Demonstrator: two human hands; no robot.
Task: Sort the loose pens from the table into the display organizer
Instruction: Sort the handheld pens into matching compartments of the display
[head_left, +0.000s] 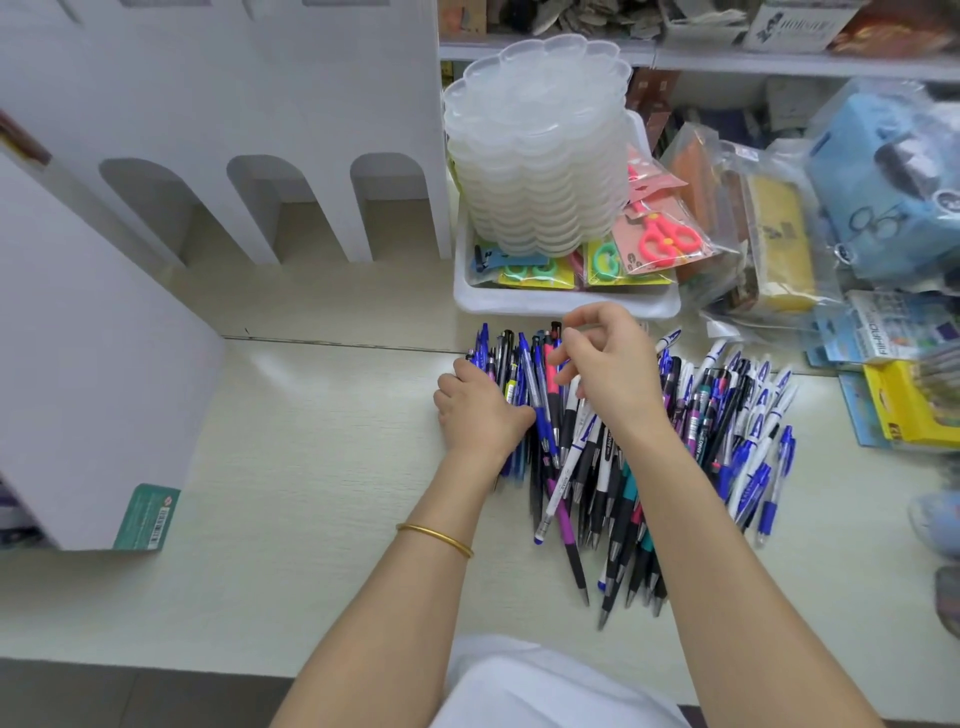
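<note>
a heap of loose plastic pens (587, 467), mostly blue, black and white with some purple, teal and one pink-red, lies fanned near the far right edge of the pale wood-grain table (311, 467). the left hand (478, 410) curls round a bundle at the heap's left side. the right hand (613, 369) hovers above with its fingers bent; i cannot tell whether it pinches a pen. the white cardboard organizer with arched slots (260, 130) stands at the far left.
</note>
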